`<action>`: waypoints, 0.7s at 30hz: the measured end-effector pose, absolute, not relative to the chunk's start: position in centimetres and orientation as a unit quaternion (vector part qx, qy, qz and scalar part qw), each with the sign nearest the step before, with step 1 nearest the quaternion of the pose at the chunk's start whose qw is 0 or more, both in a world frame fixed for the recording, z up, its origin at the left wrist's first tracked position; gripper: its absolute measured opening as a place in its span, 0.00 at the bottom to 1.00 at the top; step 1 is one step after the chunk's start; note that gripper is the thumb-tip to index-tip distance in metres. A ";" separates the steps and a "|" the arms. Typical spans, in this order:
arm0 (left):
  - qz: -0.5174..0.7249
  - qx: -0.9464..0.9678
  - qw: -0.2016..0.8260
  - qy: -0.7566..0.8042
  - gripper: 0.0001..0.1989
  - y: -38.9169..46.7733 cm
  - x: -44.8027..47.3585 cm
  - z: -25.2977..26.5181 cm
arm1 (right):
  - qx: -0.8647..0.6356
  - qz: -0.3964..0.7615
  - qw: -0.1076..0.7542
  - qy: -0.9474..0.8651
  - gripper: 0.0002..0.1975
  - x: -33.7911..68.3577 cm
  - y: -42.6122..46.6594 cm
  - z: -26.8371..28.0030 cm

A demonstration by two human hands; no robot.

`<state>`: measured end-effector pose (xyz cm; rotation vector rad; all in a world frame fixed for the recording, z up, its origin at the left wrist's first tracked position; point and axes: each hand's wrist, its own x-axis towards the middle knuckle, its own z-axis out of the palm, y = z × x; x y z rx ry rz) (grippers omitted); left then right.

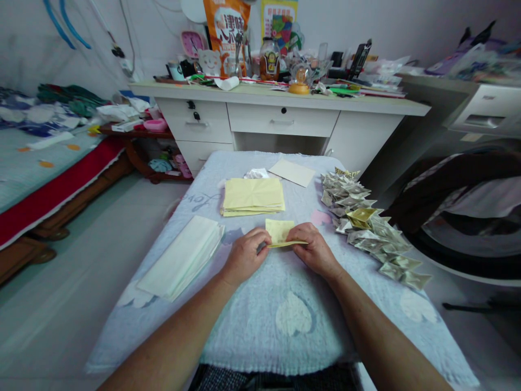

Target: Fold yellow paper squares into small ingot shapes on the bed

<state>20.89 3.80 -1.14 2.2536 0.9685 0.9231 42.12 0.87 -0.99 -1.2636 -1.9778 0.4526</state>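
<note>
Yellow paper (279,231) is pinched by the left hand (249,252) and right hand (314,247), forearms (183,321) crossing the table's (252,320) near edge. White drawers (260,117) stand beyond its far edge.

A pink clock (192,44), orange bag (226,32) and jar (269,61) stand on the white counter (280,98), between a bed (52,168) and washing machine (431,111).

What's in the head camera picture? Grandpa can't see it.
A person's left hand and right hand hold a bent yellow sheet over a blue cloth. Beyond lies a yellow paper stack; pale folded paper lies left, folded paper shapes right.
</note>
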 end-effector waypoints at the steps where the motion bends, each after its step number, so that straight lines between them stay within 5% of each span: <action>1: 0.325 0.836 0.257 0.359 0.07 3.8 20.9 -1.2 | -0.488 0.185 0.362 -0.773 0.08 42.2 0.9 -0.9; 6: 0.308 0.842 0.255 0.361 0.09 3.8 21.0 -1.3 | -0.473 0.228 0.352 -0.775 0.06 42.2 0.7 -0.6; 13: 0.362 0.819 0.278 0.349 0.22 3.9 20.9 -1.6 | -0.487 0.193 0.352 -0.775 0.20 42.2 0.3 -0.1; 21: 0.366 0.803 0.278 0.380 0.19 4.0 20.8 -1.6 | -0.495 0.151 0.302 -0.801 0.20 41.8 -0.2 0.4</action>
